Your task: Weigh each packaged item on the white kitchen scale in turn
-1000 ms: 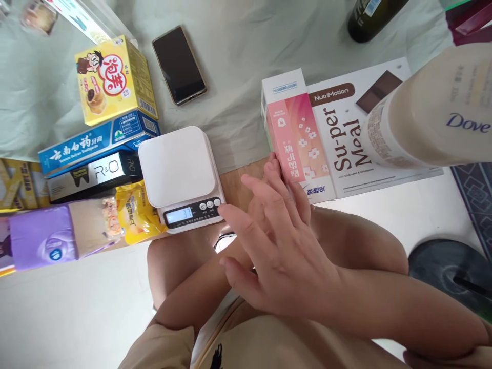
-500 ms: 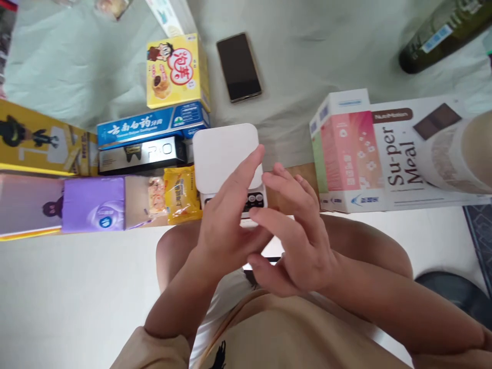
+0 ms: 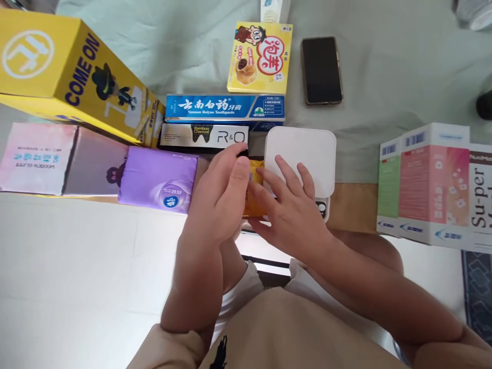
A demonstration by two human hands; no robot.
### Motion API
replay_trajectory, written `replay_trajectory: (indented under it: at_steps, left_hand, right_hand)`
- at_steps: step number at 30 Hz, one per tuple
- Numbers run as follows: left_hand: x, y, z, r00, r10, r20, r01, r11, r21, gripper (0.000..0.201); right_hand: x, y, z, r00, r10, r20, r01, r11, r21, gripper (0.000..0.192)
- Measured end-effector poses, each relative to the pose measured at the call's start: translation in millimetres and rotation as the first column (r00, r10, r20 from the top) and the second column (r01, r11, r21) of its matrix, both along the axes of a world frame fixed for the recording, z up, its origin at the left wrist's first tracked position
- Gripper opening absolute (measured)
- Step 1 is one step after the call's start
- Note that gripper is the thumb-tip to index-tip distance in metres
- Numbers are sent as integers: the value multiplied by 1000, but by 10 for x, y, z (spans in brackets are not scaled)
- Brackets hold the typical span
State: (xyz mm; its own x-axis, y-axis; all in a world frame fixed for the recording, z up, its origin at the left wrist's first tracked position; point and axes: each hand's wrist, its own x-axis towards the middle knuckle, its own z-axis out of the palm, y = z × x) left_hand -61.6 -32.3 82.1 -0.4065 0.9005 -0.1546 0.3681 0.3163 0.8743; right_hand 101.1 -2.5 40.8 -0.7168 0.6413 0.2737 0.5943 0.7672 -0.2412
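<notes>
Seemingly I'm reaching over an unlifted yellow packet [image 3: 253,206] left of the digital scale [image 3: 317,146], right hand [image 3: 294,210] spread, left hand [image 3: 219,200] grip unclear.

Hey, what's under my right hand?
Beneath your right hand are part of the white scale and part of a yellow packet. Most of the scale's front panel is covered, so any reading can't be seen.

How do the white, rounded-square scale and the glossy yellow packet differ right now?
The scale is white, the packet deep yellow. The scale sits to the right of the packet. Much of the scale's flat top shows, while the packet is mostly hidden. Both are partly covered by the right hand.
</notes>
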Motion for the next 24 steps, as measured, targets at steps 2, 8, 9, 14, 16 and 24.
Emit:
replay_trajectory:
  at_steps: [2, 8, 9, 14, 16, 24]
  left_hand:
    - [-43, -1, -20, 1000, -20, -11, 19, 1000, -17, 45]
    - [-98, -1, -29, 998, -63, -8, 63, 998, 26, 61]
    - [-96, 0, -30, 998, -59, 5, 59, 998, 31, 62]
    - [-75, -1, -51, 997, -22, 74, 19, 999, 37, 67]
    - [-60, -8, -63, 997, -9, 77, 4, 998, 68, 70]
    - [40, -14, -63, 982, 62, 180, -93, 982, 167, 32]
  right_hand:
    - [-63, -12, -23, 1000, 11, 15, -11, 1000, 25, 46]
    - [-120, 3, -69, 996, 69, -63, -59, 988, 145, 27]
    - [-119, 16, -69, 994, 76, -83, -60, 983, 175, 25]
    - [-106, 106, -69, 966, 111, -235, -44, 962, 271, 26]
    - [-100, 135, -63, 939, 120, -321, -27, 960, 280, 27]
    - [106, 163, 122, 880, 148, -452, -29, 965, 259, 35]
